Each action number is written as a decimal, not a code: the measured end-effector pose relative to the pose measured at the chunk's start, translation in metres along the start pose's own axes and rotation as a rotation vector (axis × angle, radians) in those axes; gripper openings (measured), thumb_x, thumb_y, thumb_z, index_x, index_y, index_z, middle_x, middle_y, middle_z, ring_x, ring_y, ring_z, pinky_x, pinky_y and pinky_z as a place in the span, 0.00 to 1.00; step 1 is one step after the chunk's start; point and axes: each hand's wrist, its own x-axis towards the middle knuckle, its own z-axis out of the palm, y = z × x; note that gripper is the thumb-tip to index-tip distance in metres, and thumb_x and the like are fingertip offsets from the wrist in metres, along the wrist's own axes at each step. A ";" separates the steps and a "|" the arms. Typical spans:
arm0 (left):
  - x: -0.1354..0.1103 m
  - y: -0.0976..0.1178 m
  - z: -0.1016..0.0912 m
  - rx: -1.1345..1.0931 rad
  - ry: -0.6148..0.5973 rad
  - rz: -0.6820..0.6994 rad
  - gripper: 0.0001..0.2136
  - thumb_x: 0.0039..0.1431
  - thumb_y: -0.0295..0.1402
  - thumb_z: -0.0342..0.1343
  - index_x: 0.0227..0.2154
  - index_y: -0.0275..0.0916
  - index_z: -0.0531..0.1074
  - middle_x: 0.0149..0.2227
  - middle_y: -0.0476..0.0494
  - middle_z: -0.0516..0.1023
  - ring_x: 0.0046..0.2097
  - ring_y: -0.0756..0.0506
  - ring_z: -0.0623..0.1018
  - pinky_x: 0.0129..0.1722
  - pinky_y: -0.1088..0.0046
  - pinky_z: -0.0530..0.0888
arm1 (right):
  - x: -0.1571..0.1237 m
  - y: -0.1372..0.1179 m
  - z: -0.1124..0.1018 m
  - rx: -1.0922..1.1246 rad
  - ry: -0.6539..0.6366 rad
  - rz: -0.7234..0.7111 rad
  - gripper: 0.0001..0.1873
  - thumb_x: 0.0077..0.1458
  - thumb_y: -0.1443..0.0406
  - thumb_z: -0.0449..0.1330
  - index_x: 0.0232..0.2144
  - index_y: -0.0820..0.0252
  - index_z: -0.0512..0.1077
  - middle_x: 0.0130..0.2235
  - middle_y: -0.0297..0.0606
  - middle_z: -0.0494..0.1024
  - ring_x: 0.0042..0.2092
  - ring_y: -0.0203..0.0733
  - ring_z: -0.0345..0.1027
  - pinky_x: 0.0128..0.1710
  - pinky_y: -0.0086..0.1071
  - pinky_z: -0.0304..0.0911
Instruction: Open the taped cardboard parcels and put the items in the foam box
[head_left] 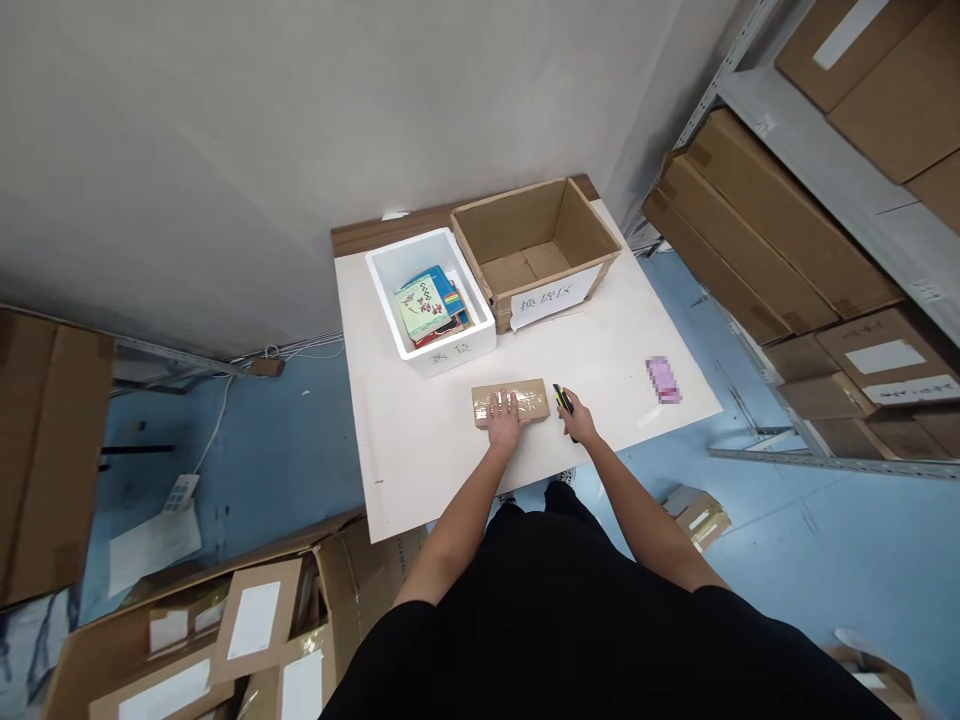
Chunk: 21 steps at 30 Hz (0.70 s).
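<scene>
A small brown cardboard box (531, 398), wrapped in shiny clear tape, lies flat near the front of the white table (420, 460). My left hand (504, 422) rests on its top with the fingers stretched out. Just right of the box, my right hand (577, 418) is closed around a black and yellow utility knife (562, 400), its front end pointing away from me. A small gap separates the knife from the box. I cannot tell whether the blade is out.
Behind the box stand a white foam box (450, 355) holding several booklets (422, 308) and an open cardboard carton (551, 270). A blurred pink item (663, 380) lies at the right. Shelves of cartons (780, 230) flank the table; a large carton of parcels (345, 600) stands front left.
</scene>
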 end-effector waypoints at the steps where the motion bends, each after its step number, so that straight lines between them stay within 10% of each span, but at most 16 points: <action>1: 0.000 0.001 0.001 0.004 0.001 -0.001 0.39 0.72 0.50 0.53 0.78 0.39 0.49 0.80 0.34 0.45 0.79 0.28 0.45 0.76 0.46 0.49 | -0.002 0.006 -0.003 0.066 -0.024 0.005 0.38 0.65 0.50 0.59 0.72 0.50 0.58 0.36 0.32 0.81 0.21 0.36 0.69 0.28 0.34 0.75; 21: 0.004 -0.001 0.003 -0.052 0.008 0.000 0.38 0.72 0.50 0.52 0.78 0.40 0.50 0.80 0.34 0.46 0.79 0.29 0.46 0.76 0.44 0.48 | 0.010 0.005 -0.021 0.318 -0.313 0.017 0.31 0.65 0.55 0.64 0.66 0.54 0.63 0.24 0.23 0.71 0.18 0.34 0.62 0.19 0.27 0.65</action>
